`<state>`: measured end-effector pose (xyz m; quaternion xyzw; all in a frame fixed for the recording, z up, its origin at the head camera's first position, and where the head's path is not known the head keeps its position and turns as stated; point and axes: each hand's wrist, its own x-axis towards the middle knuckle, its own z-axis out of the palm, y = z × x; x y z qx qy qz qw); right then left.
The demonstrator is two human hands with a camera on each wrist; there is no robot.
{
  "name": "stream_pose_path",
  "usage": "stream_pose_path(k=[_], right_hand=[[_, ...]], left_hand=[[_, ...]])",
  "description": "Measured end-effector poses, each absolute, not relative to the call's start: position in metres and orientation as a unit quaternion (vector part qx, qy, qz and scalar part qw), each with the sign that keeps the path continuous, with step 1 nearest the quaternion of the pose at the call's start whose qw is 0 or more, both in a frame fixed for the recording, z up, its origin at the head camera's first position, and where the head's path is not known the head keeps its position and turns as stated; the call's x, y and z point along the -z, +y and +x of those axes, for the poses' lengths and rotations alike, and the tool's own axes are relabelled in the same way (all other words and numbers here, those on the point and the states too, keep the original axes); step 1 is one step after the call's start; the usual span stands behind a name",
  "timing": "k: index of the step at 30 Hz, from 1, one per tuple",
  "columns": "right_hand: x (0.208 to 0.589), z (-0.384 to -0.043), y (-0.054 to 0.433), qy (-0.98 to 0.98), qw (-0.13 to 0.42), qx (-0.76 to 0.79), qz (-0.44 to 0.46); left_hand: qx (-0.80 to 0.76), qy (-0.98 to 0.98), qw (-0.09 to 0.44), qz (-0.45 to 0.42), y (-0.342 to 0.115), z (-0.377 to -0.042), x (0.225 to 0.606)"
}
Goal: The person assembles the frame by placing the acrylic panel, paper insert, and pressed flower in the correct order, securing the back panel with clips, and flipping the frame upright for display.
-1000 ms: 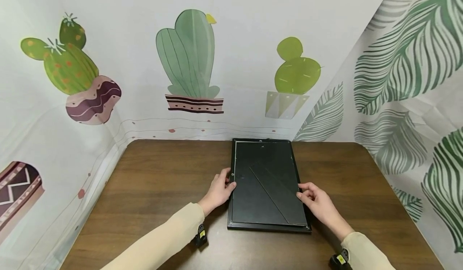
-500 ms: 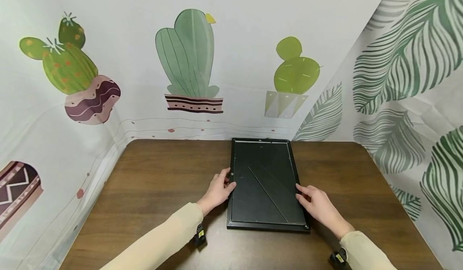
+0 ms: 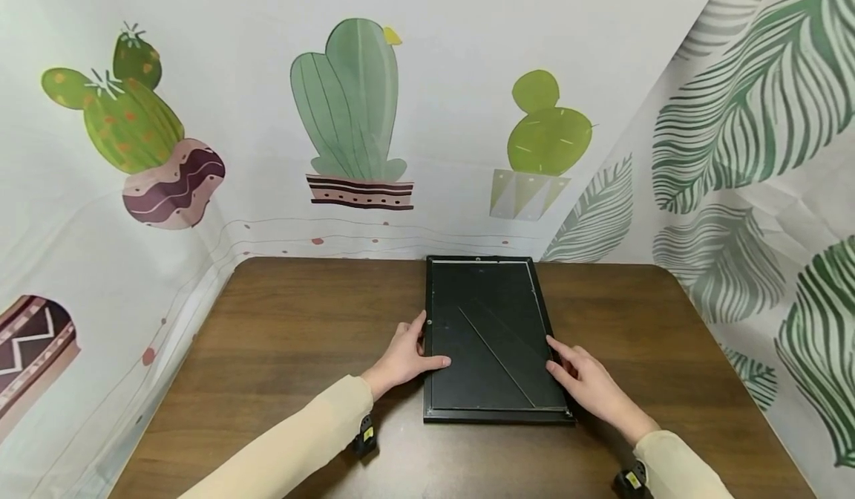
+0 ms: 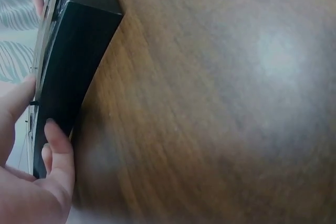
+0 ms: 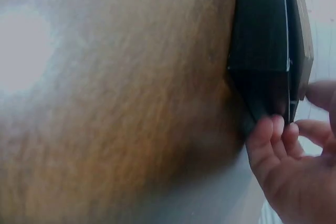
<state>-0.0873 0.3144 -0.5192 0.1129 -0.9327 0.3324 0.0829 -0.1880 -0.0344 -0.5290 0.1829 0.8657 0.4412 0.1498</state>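
A black picture frame [image 3: 494,343] lies face down on the wooden table, its dark backing and folded diagonal stand turned up. My left hand [image 3: 404,356] holds its left side, with the thumb on the backing. In the left wrist view, curled fingers [image 4: 60,150] of that hand rest against the frame's thick outer wall [image 4: 79,51]. At the opposite side my right hand [image 3: 588,384] grips the edge between thumb and fingers. Fingertips [image 5: 262,135] of the right hand touch the side wall in the right wrist view. The frame's front is hidden.
The wooden table [image 3: 300,321] reaches back to a white hanging cloth [image 3: 454,113] printed with cacti and leaves. The frame's far end lies near the table's back edge. Each wrist wears a small black camera [image 3: 365,437].
My left thumb has slid inward from the frame's edge onto the backing. The right hand has shifted its fingers slightly at the edge, and the frame has turned a little.
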Motion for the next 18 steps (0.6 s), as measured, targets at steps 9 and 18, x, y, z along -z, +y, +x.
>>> stream_pose_path(k=[9, 18], right_hand=[[0.52, -0.091, 0.327, -0.884, -0.033, -0.45, 0.122], [0.525, -0.09, 0.327, -0.9, -0.048, -0.411, 0.137]], left_hand=[[-0.445, 0.859, 0.169, 0.187, -0.036, -0.187, 0.527], [-0.444, 0.863, 0.164, 0.177, -0.035, -0.185, 0.529]])
